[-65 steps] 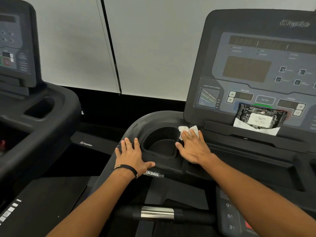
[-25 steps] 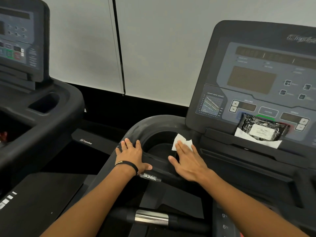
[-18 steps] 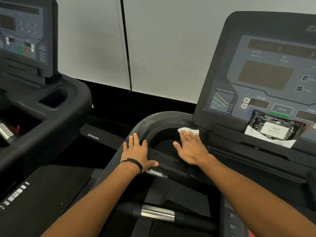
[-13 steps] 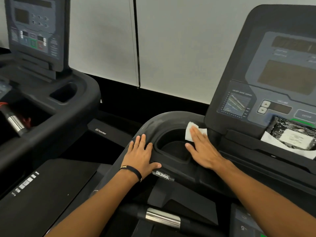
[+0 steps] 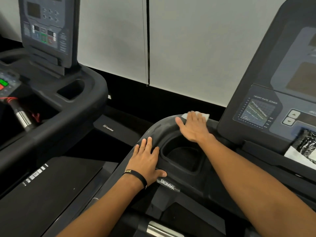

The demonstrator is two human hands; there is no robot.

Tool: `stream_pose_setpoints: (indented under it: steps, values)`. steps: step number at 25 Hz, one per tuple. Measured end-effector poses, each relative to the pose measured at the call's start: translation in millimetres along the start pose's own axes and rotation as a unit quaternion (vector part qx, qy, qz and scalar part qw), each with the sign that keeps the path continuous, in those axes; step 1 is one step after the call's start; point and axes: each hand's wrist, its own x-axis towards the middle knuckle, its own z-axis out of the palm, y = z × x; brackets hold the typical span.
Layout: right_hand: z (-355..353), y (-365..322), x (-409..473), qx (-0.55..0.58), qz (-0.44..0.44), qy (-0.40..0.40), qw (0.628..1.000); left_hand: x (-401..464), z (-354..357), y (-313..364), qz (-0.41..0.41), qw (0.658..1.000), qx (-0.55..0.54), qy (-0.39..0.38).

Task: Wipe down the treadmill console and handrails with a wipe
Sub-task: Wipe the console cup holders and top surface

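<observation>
Since the frame half a second back, the right hand point(image 5: 194, 128) has slid the wipe point(image 5: 196, 115) out from the inner edge of the cup holder point(image 5: 183, 155) and up onto the far rim of the console tray point(image 5: 159, 127), where the black moulding curves round toward the wall; the view has swung left with it. That hand lies flat, fingers straight and a little spread, pressing the white wipe against the plastic so that only its far edge and right corner show past the fingertips. The left hand point(image 5: 147, 159) is flat too, fingers extended over the tray's left shoulder and thumb near the BIGMAX label point(image 5: 168, 185), bracing rather than gripping anything. By my reckoning the cup-holder surround is nearly done and the stroke is working round the outer lip, while the display panel point(image 5: 277, 93) and the handrails remain to be wiped. A neighbouring treadmill point(image 5: 56, 103) stands well apart on the left and is no hindrance. The dark wipe packet point(image 5: 306, 147), propped on the ledge below the display's buttons at the right edge, sits where the cloth must later pass and will likely need lifting aside. A chromed grip sensor point(image 5: 160, 230) on the lower bar shows at the bottom, untouched.
</observation>
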Motion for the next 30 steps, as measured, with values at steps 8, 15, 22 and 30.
stream_pose_setpoints:
  steps: [8,15,22,30]
  values:
    - [21.4,-64.0,6.4,0.003,-0.205,-0.031,0.978,0.7,-5.1,0.2,-0.004,1.000,0.001,-0.015]
    - [3.4,45.3,-4.3,0.051,0.150,0.037,0.987,-0.5,-3.6,-0.4,-0.006,1.000,-0.003,-0.018]
    - [0.1,33.1,-64.0,0.046,0.245,-0.014,0.968,-1.5,-3.8,-0.5,-0.002,1.000,-0.003,-0.022]
    - [-11.5,41.9,-30.5,0.111,0.252,-0.006,0.961,-0.6,-3.1,-6.0,0.016,1.000,-0.010,-0.016]
